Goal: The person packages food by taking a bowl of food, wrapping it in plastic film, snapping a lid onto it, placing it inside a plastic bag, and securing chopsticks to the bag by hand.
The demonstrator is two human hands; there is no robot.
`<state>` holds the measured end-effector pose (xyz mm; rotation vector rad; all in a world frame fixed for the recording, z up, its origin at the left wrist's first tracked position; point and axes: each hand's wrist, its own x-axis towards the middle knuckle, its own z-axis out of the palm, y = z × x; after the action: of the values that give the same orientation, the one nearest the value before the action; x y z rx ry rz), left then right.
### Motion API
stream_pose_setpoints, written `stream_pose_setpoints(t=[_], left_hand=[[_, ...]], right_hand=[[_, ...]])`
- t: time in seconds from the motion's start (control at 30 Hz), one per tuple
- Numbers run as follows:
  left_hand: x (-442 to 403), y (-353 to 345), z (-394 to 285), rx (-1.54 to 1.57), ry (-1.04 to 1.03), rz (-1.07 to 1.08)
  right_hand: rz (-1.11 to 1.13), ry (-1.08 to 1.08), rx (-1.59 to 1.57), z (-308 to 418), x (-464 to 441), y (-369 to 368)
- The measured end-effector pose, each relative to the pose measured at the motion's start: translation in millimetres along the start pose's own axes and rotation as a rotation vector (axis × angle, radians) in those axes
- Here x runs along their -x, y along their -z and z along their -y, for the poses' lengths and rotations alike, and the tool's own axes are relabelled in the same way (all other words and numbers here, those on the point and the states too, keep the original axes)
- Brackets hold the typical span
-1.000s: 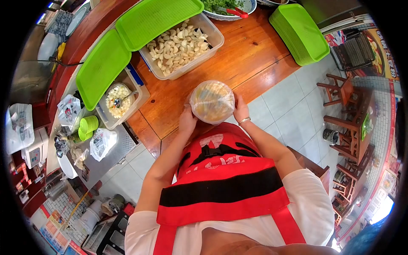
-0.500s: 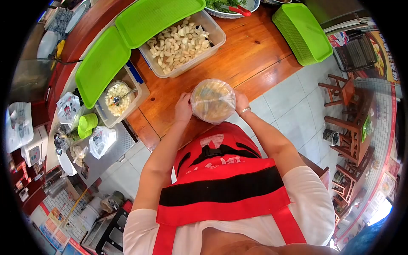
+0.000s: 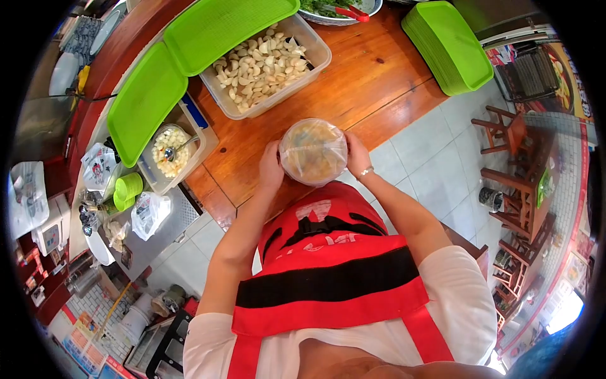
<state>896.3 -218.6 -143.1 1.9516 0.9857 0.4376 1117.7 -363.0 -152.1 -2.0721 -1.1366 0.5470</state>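
A round, lidded clear container (image 3: 313,151) with yellowish food inside is held over the near edge of the wooden table (image 3: 353,82). Clear plastic film or a bag seems to cover it. My left hand (image 3: 272,165) grips its left side, and my right hand (image 3: 358,155), with a bracelet at the wrist, grips its right side. The fingertips of both hands are partly hidden by the container. Beyond it stands a plastic bin of garlic cloves (image 3: 262,69). Left of the hands, a smaller bin (image 3: 197,136) holds a bowl of chopped garlic (image 3: 169,151) with a spoon.
Green trays (image 3: 148,101) lean over the bins, and a stack of green trays (image 3: 449,47) stands at the back right. A bowl of greens (image 3: 334,9) with red-handled tongs is at the back. Plastic bags (image 3: 150,215) and green cups (image 3: 128,189) lie left. Wooden stools (image 3: 505,132) stand right.
My left hand has shifted its hold along the container's left side. The container has turned or tilted slightly, and its glare has changed. The view has shifted a little.
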Motion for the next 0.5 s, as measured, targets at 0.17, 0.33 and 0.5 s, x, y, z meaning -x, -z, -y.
stream_pose_setpoints(t=[0.17, 0.33, 0.5], left_hand=[[40, -1, -10, -0.121, -0.023, 0.031], [56, -12, -25, -0.179, -0.013, 0.070], [44, -21, -32, -0.020, 0.129, -0.004]], right_hand=[[0.132, 0.006, -0.209, 21, 31, 25], [0.114, -0.042, -0.191, 11, 38, 14], [0.117, -0.102, -0.142, 3, 36, 3]])
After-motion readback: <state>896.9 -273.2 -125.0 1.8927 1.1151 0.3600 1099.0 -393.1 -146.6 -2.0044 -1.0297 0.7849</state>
